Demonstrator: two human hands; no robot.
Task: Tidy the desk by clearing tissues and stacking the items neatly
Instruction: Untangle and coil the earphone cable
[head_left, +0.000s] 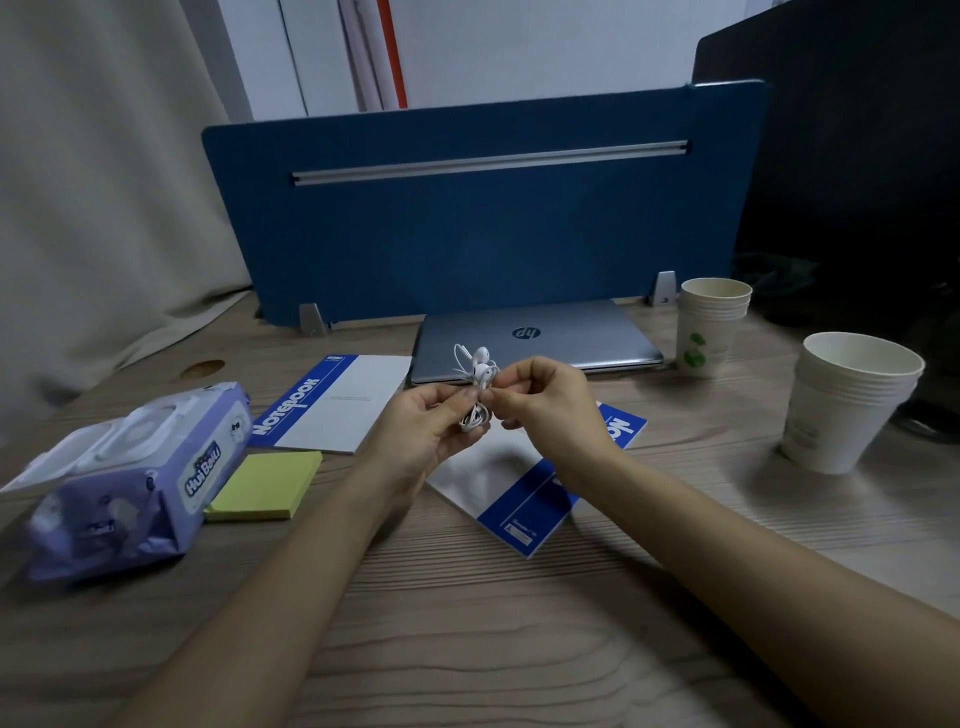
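White wired earphones (479, 370) are bunched into a small coil above the middle of the desk. My left hand (423, 431) pinches the coil from the left and my right hand (545, 402) pinches it from the right, with the two earbuds sticking up. Under my hands lies a blue and white notebook (524, 506), set at an angle. A second notebook (335, 402) lies to the left. Yellow sticky notes (265, 484) sit beside a purple wet-wipes pack (135, 483) whose lid is flipped open.
A closed silver laptop (561, 332) lies against the blue desk divider (467, 218). Two stacks of paper cups stand at the right, one far (709, 325) and one near (844, 402). A dark monitor (857, 156) fills the right rear. A beige curtain (93, 182) hangs on the left.
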